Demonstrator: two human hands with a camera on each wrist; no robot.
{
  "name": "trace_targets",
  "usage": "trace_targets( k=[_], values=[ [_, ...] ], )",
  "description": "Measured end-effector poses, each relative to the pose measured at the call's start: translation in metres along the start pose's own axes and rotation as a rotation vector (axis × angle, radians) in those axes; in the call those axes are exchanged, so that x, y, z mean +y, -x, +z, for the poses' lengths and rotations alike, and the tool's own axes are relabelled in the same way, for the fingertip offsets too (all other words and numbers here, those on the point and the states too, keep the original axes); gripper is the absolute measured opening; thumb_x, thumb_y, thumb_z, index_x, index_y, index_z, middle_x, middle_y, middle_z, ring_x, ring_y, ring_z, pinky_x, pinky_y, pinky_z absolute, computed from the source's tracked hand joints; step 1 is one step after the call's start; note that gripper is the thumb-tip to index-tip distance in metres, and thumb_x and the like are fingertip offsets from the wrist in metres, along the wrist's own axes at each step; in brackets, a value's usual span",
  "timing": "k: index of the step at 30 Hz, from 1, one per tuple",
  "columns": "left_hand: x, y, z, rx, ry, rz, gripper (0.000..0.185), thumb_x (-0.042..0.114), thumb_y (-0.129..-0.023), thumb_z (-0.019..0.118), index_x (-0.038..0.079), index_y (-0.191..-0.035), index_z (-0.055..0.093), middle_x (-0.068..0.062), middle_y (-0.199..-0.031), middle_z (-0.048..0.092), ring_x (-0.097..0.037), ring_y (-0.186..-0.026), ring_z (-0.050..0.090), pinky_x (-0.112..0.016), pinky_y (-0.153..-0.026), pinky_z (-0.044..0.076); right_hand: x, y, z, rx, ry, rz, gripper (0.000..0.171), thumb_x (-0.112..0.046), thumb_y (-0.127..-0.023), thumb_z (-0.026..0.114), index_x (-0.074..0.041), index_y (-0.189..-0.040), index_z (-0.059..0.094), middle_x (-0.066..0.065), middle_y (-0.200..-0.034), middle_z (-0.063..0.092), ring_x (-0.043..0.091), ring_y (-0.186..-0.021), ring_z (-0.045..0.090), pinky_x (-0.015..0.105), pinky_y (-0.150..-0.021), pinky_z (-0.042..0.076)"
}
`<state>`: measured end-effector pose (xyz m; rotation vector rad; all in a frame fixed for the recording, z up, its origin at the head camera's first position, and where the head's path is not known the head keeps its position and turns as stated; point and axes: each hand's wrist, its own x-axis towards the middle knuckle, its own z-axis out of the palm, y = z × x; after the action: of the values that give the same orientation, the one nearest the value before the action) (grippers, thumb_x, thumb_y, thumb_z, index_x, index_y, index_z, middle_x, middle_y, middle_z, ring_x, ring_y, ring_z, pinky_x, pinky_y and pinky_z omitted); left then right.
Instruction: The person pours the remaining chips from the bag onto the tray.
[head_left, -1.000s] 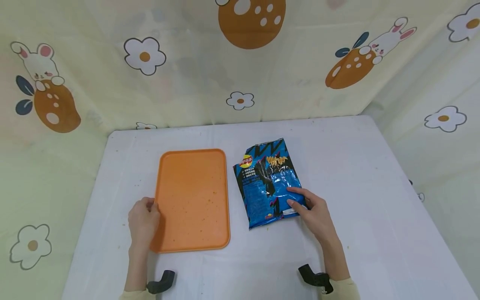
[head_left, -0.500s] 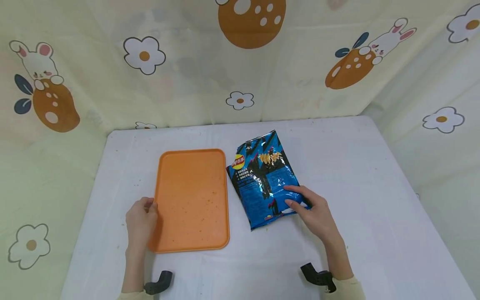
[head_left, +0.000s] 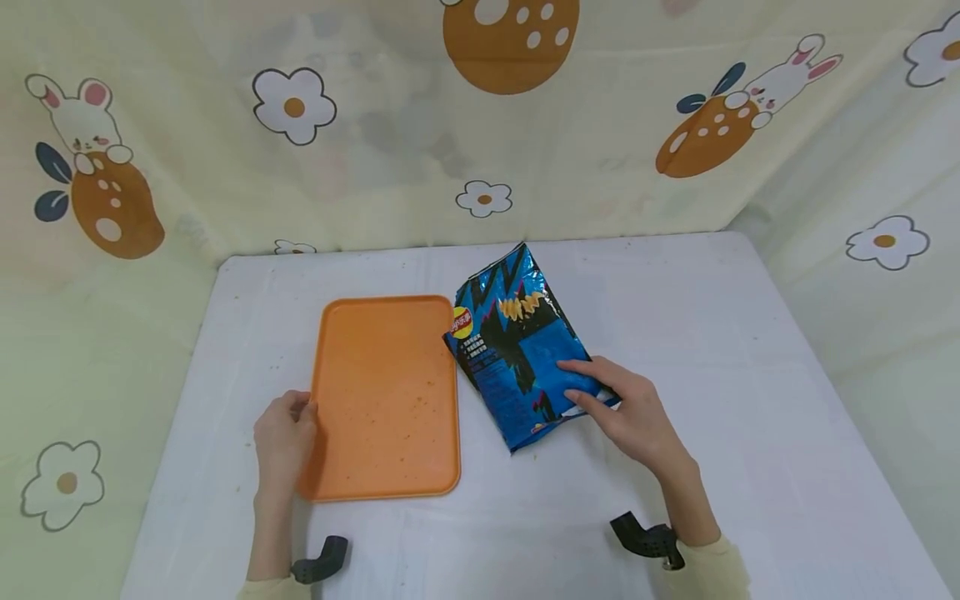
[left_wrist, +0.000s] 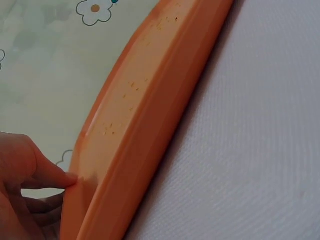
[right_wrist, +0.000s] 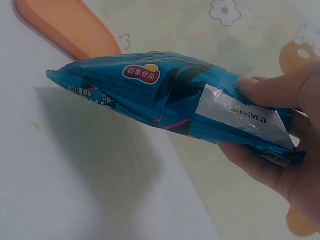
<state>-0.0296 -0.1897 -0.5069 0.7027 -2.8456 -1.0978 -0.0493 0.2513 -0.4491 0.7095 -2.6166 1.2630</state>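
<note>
From the head view, the left hand gripped the near-left edge of the orange tray, thumb on the rim and fingers curled beneath, the tray lying flat on the white table. The right hand pinched the near corner of the blue chip bag, fingers on top and thumb below, with the bag angled away from that hand so its far end sat just beside the tray's far-right corner. Crumbs dotted the tray floor ahead of the left hand.

From the left wrist view, the thumb pressed on the tray's rim, the other fingers tucked under the edge; the tray's near edge looked raised slightly off the cloth, though I could not be sure.

From the right wrist view, the right hand held the bag clear of the table, thumb on the silver date patch and fingers under the seam, so the bag hung out sideways from 1 corner.

My judgement: a grip on 1 slick foil corner could slip, and the bag's weight beyond the fingers might swing it onto the tray's rim or drop it. A tilted tray could also shed its crumbs onto the cloth
</note>
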Motion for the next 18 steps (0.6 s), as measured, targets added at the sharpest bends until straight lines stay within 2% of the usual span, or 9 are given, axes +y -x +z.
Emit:
trace_targets(
  k=[3,6,10,13,18],
  values=[
    [0.000,0.000,-0.001,0.001,0.004,0.003,0.025,0.006,-0.102,0.057,-0.006,-0.121,0.066,-0.025,-0.110,0.070,-0.035,-0.092,0.066,-0.042,-0.076,0.052,-0.007,-0.007,-0.002,-0.021,0.033,-0.069,0.048,0.006,-0.084,0.079,-0.009,-0.129,0.070,0.001,-0.107,0.074,0.010,-0.088,0.065,0.010,-0.080,0.048],
    [0.000,-0.001,0.000,0.006,0.002,0.011,0.025,0.006,-0.102,0.058,-0.007,-0.121,0.067,-0.025,-0.109,0.071,-0.036,-0.092,0.067,-0.043,-0.076,0.052,-0.013,-0.014,-0.003,-0.046,0.065,-0.122,0.049,0.004,-0.083,0.080,-0.008,-0.129,0.070,0.003,-0.113,0.075,0.016,-0.096,0.071,0.012,-0.084,0.051],
    [0.002,-0.001,-0.001,0.003,-0.009,0.008,0.025,0.007,-0.102,0.057,-0.007,-0.121,0.067,-0.025,-0.109,0.071,-0.035,-0.091,0.067,-0.043,-0.076,0.053,-0.020,-0.022,-0.005,-0.075,0.097,-0.167,0.049,0.001,-0.083,0.082,-0.008,-0.129,0.070,0.005,-0.116,0.076,0.020,-0.100,0.073,0.028,-0.083,0.059],
    [0.003,-0.001,-0.001,0.002,-0.017,0.005,0.025,0.007,-0.102,0.057,-0.007,-0.121,0.067,-0.025,-0.108,0.071,-0.036,-0.090,0.068,-0.043,-0.075,0.054,-0.027,-0.027,-0.006,-0.094,0.105,-0.193,0.048,0.000,-0.083,0.082,-0.008,-0.129,0.070,0.007,-0.118,0.076,0.022,-0.101,0.073,0.042,-0.083,0.061],
    [0.003,0.001,-0.002,0.006,-0.022,0.011,0.025,0.006,-0.101,0.057,-0.007,-0.119,0.067,-0.025,-0.107,0.072,-0.036,-0.090,0.068,-0.043,-0.074,0.054,-0.036,-0.035,-0.005,-0.120,0.103,-0.238,0.047,0.002,-0.083,0.081,-0.007,-0.128,0.070,0.010,-0.120,0.074,0.025,-0.102,0.073,0.042,-0.080,0.062]
  ],
)
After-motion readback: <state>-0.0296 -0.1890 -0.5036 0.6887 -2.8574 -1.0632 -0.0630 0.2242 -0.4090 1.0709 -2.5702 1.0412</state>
